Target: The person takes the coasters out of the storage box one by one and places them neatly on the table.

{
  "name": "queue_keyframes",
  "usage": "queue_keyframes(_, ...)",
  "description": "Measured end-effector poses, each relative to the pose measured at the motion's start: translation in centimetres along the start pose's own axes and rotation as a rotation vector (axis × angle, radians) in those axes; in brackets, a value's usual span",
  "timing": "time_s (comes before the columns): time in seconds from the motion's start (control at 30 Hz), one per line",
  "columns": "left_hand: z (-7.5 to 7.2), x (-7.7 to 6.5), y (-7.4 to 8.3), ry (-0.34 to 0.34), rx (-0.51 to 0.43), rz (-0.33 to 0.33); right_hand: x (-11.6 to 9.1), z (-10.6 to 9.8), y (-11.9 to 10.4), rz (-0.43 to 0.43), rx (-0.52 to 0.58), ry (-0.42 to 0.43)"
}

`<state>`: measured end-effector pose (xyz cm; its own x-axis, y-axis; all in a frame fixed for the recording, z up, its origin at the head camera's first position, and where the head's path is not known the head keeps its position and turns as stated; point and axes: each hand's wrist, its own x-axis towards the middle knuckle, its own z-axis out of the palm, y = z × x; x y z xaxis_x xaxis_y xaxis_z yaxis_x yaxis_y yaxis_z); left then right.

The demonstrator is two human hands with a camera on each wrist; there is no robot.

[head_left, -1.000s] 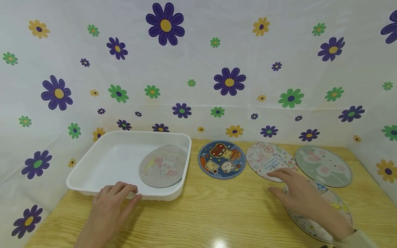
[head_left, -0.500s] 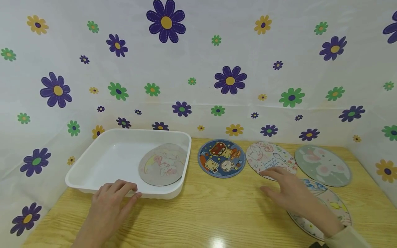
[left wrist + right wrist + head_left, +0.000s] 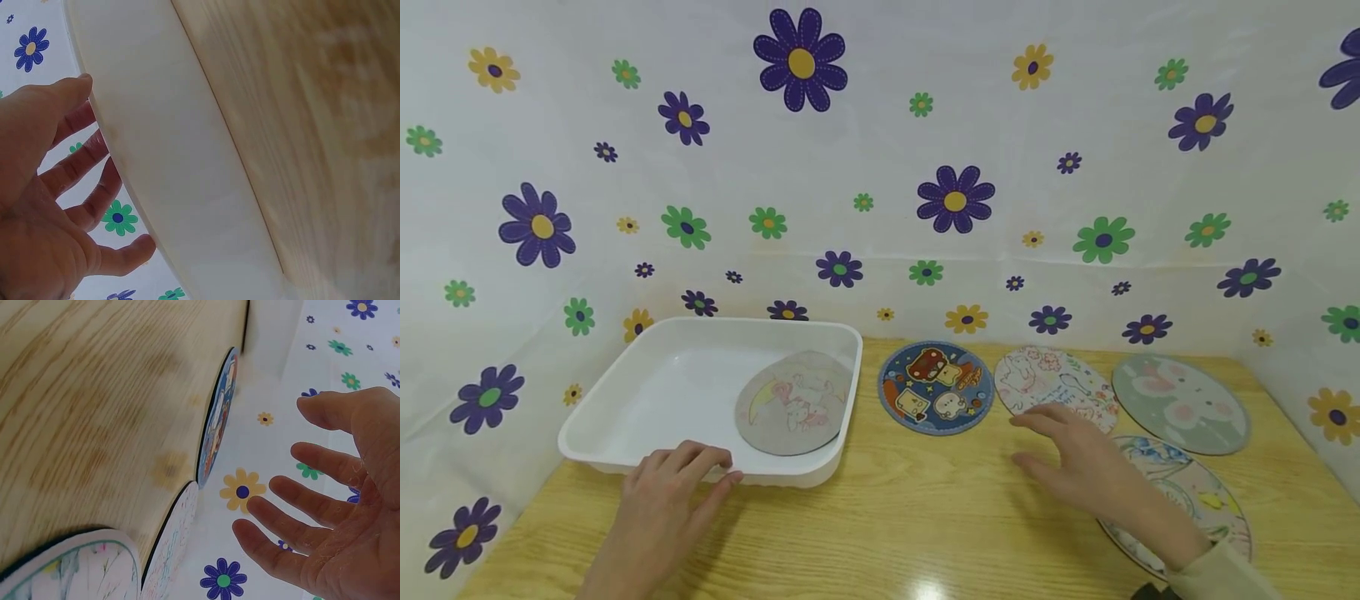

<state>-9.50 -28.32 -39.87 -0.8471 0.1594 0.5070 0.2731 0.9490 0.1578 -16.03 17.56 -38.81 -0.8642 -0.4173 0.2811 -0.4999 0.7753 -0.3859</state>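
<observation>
My left hand holds the near rim of a white plastic tray, fingers over the edge and thumb on the outer side. In the left wrist view, the tray's wall hides some fingertips. Inside the tray a pale round mouse pad leans against the right wall. My right hand hovers over the table with fingers spread, holding nothing. Under its wrist lies a floral mouse pad, partly covered. Just beyond its fingertips is a pink-and-white mouse pad.
A blue mouse pad with cartoon figures lies right of the tray. At the back right lies a green mouse pad with a rabbit face. A white flowered cloth encloses the wooden table behind and at the sides.
My right hand has moved left a little, uncovering more of the floral and the pink-and-white mouse pads. The left hand stays on the tray's rim.
</observation>
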Motion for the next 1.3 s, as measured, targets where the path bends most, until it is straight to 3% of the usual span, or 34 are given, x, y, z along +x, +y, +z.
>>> queue_keyframes(0.37, 0.3, -0.1, -0.1, 0.045, 0.014, 0.031, 0.5, 0.6, -0.8, 0.01, 0.006, -0.006)
queue_keyframes(1.3, 0.1, -0.1, 0.2, -0.02, -0.013, -0.046, 2.6, 2.6, -3.0, -0.058, 0.056, -0.045)
